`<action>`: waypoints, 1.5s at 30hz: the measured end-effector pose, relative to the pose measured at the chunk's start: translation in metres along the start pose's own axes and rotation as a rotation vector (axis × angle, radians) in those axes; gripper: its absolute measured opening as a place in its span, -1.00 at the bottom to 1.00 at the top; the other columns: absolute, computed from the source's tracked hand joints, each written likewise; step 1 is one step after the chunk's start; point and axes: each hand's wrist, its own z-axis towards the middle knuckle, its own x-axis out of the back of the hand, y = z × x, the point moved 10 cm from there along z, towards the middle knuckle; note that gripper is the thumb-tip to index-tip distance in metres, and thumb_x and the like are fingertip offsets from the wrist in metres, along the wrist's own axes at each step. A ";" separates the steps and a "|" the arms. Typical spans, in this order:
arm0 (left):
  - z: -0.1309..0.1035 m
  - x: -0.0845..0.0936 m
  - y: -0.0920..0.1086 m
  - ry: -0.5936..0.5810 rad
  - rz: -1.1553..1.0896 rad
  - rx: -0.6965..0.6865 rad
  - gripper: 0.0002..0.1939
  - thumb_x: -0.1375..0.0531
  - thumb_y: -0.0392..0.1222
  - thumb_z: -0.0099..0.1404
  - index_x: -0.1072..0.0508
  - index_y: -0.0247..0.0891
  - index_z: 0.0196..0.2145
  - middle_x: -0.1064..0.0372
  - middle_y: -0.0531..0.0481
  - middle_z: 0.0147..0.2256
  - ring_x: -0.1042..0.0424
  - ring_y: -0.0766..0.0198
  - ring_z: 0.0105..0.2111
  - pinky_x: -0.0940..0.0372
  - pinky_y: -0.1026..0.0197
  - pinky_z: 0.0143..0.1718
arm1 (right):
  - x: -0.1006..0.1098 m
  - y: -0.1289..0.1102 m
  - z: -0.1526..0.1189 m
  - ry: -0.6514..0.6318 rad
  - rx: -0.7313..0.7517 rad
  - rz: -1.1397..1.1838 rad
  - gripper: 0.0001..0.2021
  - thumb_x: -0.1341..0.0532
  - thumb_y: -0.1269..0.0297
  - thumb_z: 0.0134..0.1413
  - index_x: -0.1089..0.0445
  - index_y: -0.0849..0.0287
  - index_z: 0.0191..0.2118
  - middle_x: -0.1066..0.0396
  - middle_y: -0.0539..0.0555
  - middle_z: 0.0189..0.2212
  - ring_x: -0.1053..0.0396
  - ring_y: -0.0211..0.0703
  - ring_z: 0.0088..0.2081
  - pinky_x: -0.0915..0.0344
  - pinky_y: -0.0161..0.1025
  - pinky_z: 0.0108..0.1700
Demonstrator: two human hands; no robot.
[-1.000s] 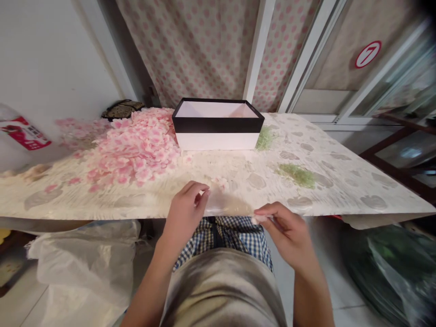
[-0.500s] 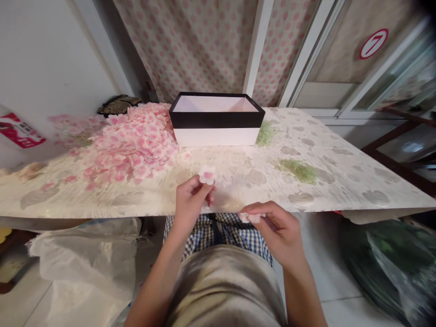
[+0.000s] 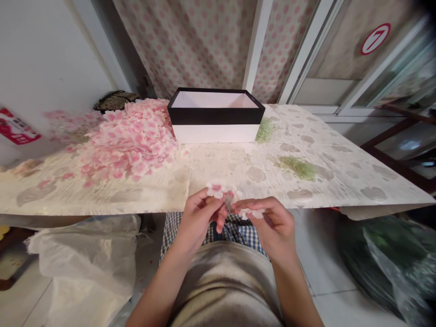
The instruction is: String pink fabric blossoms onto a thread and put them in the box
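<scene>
At the near edge of the worktop (image 3: 225, 159), the left hand (image 3: 195, 219) pinches a pink-centred blossom (image 3: 215, 190) and the right hand (image 3: 278, 227) pale petals (image 3: 251, 213), each grip nearly closed. They look feather-light, limp, easily creased (fabric, probably); centres seem the surest hold.

Box (image 3: 215, 132) at the table's (image 3: 225, 159) back, between heaped petals (image 3: 136, 141) left and moss tufts (image 3: 297, 167) right.

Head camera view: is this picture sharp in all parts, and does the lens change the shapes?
Head view: not everywhere; the black-and-white box is fairly crisp, the pink-centred blossom in the left hand slightly soft, the dark green bundle smeared; the white door frame leans, likely wide-angle distortion; the top right corner falls dark.
</scene>
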 end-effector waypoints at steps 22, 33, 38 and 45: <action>-0.049 -0.032 0.047 -0.164 0.750 -0.563 -0.72 -0.06 -0.38 0.34 -0.44 -0.13 -0.07 -0.36 -0.03 -0.06 -0.43 0.41 -0.36 -0.31 0.38 -0.47 | 0.001 0.021 -0.003 -0.018 -0.201 0.316 -0.94 -0.35 0.29 0.03 -0.46 0.06 -0.34 -0.58 -0.02 -0.45 -0.54 -0.17 -0.43 -0.51 -0.19 -0.34; -0.042 -0.028 0.035 -0.257 0.817 -0.333 -0.85 -0.14 -0.30 0.32 -0.48 -0.24 -0.38 -0.36 0.11 -0.50 -0.25 0.46 -0.54 -0.12 0.37 -0.51 | 0.011 0.011 0.002 -0.032 -0.136 0.216 -0.90 -0.30 0.37 0.09 -0.45 0.03 -0.26 -0.57 -0.04 -0.45 -0.51 -0.24 -0.48 -0.46 -0.27 -0.37; -0.037 -0.028 0.021 -0.334 0.642 -0.190 -0.89 -0.16 -0.22 0.30 -0.48 -0.27 -0.31 -0.30 0.09 -0.48 -0.27 0.45 -0.54 -0.14 0.38 -0.53 | -0.004 -0.011 0.001 -0.281 -0.025 0.076 -0.89 -0.33 0.47 0.03 -0.51 0.09 -0.35 -0.52 0.00 -0.43 -0.47 -0.24 -0.39 -0.38 -0.28 -0.33; -0.035 -0.028 0.027 -0.294 0.601 -0.250 -0.91 -0.22 -0.25 0.25 -0.53 -0.28 -0.37 -0.20 0.12 -0.56 -0.15 0.46 -0.57 -0.03 0.37 -0.56 | -0.014 -0.017 -0.002 -0.433 -0.004 0.044 -0.88 -0.29 0.44 0.08 -0.55 0.08 -0.31 -0.42 0.07 -0.25 -0.42 -0.22 -0.29 -0.35 -0.24 -0.25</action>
